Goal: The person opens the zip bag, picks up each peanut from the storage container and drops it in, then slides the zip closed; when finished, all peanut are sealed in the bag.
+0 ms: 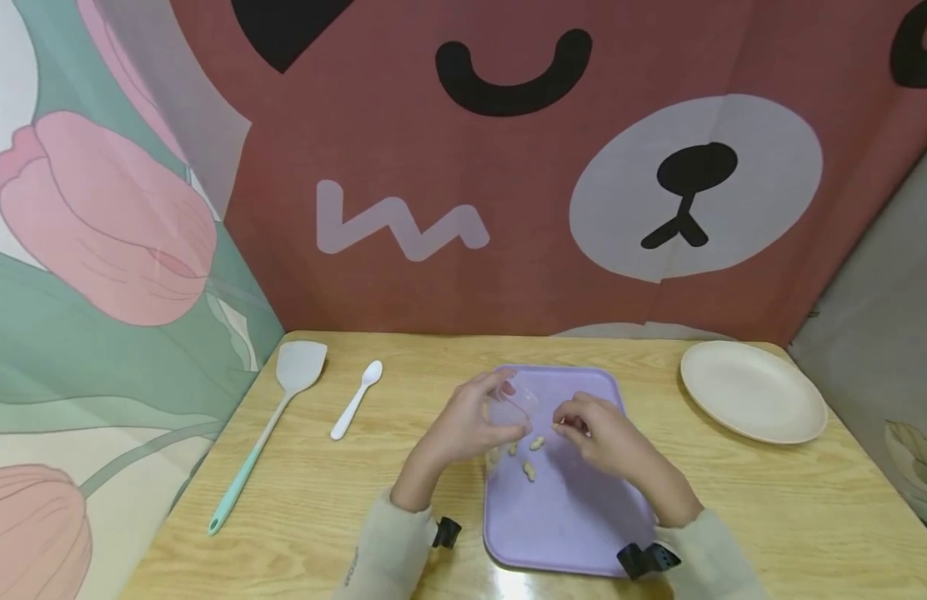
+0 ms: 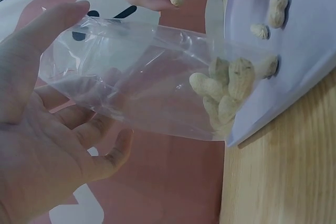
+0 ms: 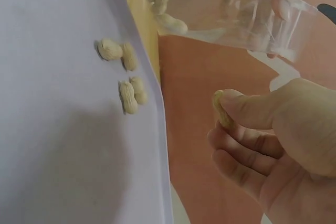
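From where I stand, the left hand (image 1: 467,421) grasps a clear plastic bag (image 2: 152,77) between thumb and fingers, and the right hand (image 1: 602,433) pinches a single peanut (image 3: 222,115) at its fingertips, near the bag and above the purple tray (image 1: 568,525). The bag is held by the tray's left edge, and more peanuts (image 2: 241,80) are gathered at its bottom; whether this bottom touches the tray, I cannot tell. What could go wrong, in my opinion: the pinched peanut is small, so if the grasp becomes a little loose, it may fall and roll onto the worktop (image 1: 321,500). The bag looks thin and soft, therefore its mouth could fold inward if the left hand squeezes too much, and any peanut passing there would catch on the plastic. If the bag tips over, its content could also spill across the tray's rim. As for the counting: one bag, one tray, one peanut in the pinch; on the tray at least three loose peanuts (image 1: 528,472), perhaps four, because some lie close together; in the bag about six, but they overlap, so I am not certain; further away, one spatula (image 1: 302,364), one white spoon (image 1: 356,402) and one plate (image 1: 754,392)
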`<action>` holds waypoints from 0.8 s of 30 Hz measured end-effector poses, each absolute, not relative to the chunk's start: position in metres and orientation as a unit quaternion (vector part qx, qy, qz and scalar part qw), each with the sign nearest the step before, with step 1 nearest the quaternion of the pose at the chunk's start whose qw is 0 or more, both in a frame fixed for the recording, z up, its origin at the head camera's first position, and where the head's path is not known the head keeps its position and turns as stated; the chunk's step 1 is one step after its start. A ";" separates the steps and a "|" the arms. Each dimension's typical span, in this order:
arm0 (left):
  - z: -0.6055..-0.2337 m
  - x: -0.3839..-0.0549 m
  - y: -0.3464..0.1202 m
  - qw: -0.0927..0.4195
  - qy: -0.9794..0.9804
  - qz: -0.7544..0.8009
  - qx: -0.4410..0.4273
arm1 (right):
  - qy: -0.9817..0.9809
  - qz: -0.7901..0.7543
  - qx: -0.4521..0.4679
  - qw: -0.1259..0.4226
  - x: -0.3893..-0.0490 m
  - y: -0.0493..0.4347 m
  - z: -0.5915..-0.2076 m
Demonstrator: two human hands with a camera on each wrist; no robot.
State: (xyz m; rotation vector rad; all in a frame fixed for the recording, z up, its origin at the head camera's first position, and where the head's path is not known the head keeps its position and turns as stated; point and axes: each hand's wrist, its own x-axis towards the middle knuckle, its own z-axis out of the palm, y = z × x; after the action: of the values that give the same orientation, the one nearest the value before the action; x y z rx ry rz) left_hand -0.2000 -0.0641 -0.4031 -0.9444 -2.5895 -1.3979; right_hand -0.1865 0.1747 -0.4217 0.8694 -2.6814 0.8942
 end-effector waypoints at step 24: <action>-0.400 -0.195 -0.058 -0.002 -0.853 -0.428 -0.298 | -0.864 0.337 0.339 0.160 -0.188 0.166 -0.351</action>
State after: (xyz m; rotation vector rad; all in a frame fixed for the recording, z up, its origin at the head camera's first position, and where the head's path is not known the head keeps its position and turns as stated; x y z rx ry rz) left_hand -0.1947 -0.0581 -0.4002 -0.9387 -2.6830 -1.3467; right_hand -0.1877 0.1662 -0.3507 0.9680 -2.4672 0.9623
